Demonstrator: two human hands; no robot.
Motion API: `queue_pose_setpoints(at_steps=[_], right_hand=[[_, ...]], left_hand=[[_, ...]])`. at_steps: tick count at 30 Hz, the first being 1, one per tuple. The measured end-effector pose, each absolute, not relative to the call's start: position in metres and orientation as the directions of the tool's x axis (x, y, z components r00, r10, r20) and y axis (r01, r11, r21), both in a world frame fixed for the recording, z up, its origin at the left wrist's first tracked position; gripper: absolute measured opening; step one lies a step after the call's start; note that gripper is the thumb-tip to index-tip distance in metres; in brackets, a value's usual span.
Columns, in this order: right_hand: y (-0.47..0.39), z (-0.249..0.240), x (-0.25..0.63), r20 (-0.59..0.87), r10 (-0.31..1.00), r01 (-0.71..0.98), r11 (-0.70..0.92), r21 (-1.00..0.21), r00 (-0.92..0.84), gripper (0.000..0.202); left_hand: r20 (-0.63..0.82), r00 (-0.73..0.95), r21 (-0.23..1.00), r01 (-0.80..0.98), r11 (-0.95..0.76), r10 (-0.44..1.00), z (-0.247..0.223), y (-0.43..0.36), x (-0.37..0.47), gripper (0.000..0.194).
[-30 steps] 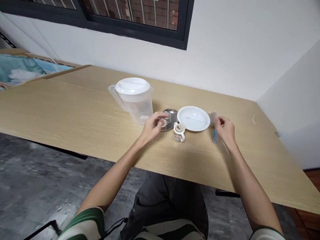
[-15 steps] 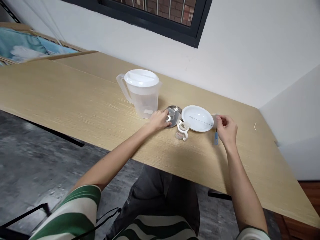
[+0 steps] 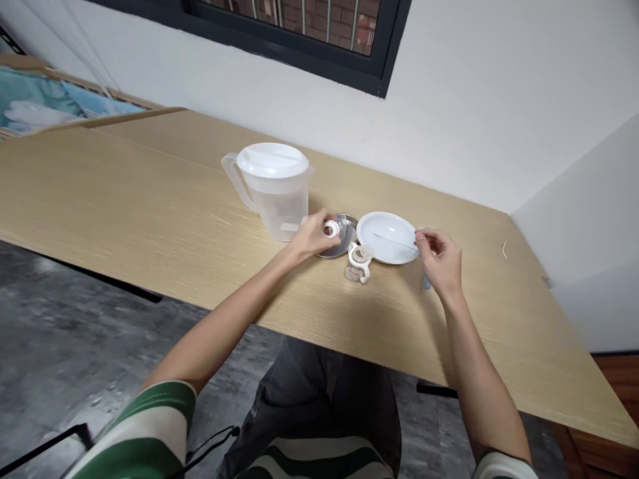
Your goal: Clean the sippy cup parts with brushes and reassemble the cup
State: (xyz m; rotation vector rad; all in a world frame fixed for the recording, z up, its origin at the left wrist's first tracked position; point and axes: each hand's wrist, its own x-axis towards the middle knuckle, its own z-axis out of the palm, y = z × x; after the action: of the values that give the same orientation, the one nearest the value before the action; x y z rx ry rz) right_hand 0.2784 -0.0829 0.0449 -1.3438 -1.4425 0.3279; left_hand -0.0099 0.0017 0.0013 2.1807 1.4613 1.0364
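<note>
My left hand (image 3: 315, 234) pinches a white ring-shaped collar (image 3: 331, 229) with a clear part on it, over a round steel tray (image 3: 339, 249). My right hand (image 3: 442, 256) has its fingertips pressed together on a thin, wire-like rod (image 3: 394, 241), which reaches left across a white oval dish (image 3: 382, 256). Between the hands, close to the dish, stands a small clear bottle (image 3: 353, 273) with a white two-handled ring (image 3: 367, 263) on it. A small blue piece (image 3: 427, 283) lies partly hidden below my right hand.
A translucent pitcher (image 3: 279, 199) with a white lid stands just left of the tray. On the right of the wooden table (image 3: 499, 319) lies a bent pale strip (image 3: 504, 250). Behind the table is a wall with a dark-framed window.
My left hand has raised and turned the white collar, so its opening shows. My right hand has moved a little left to the dish's edge. The view has shifted slightly.
</note>
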Motion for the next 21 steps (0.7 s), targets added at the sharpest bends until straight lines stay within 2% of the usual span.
queue_pose_setpoints(at_steps=[1, 3, 5, 8, 13, 17, 21], right_hand=[[-0.086, 0.050, 0.271, 0.486, 0.854, 0.479, 0.353, -0.804, 0.185, 0.030], [-0.091, 0.060, 0.254, 0.431, 0.897, 0.337, 0.379, -0.862, 0.093, 0.031], [-0.094, 0.069, 0.237, 0.373, 0.928, 0.207, 0.369, -0.906, -0.023, 0.034], [-0.095, 0.077, 0.217, 0.335, 0.934, 0.047, 0.342, -0.938, -0.123, 0.038], [-0.095, 0.075, 0.206, 0.304, 0.939, -0.144, 0.283, -0.948, -0.163, 0.035], [-0.095, 0.072, 0.206, 0.268, 0.955, -0.220, 0.236, -0.946, -0.129, 0.035], [-0.095, 0.072, 0.205, 0.245, 0.969, -0.314, 0.234, -0.920, 0.004, 0.037]], left_hand=[[0.496, 0.158, 0.687, 0.530, -0.497, 0.854, 0.007, -0.005, -0.009, 0.039], [0.635, 0.127, 0.722, 0.252, -0.644, 0.762, 0.020, -0.021, -0.005, 0.042], [0.737, 0.127, 0.656, 0.102, -0.748, 0.664, 0.032, -0.036, 0.003, 0.044], [0.814, 0.158, 0.564, 0.020, -0.826, 0.560, 0.043, -0.051, 0.017, 0.044], [0.854, 0.136, 0.518, -0.110, -0.848, 0.503, 0.044, -0.056, 0.027, 0.048], [0.800, 0.120, 0.600, -0.191, -0.777, 0.588, 0.043, -0.058, 0.030, 0.053], [0.737, 0.093, 0.665, -0.275, -0.694, 0.669, 0.048, -0.062, 0.030, 0.045]])
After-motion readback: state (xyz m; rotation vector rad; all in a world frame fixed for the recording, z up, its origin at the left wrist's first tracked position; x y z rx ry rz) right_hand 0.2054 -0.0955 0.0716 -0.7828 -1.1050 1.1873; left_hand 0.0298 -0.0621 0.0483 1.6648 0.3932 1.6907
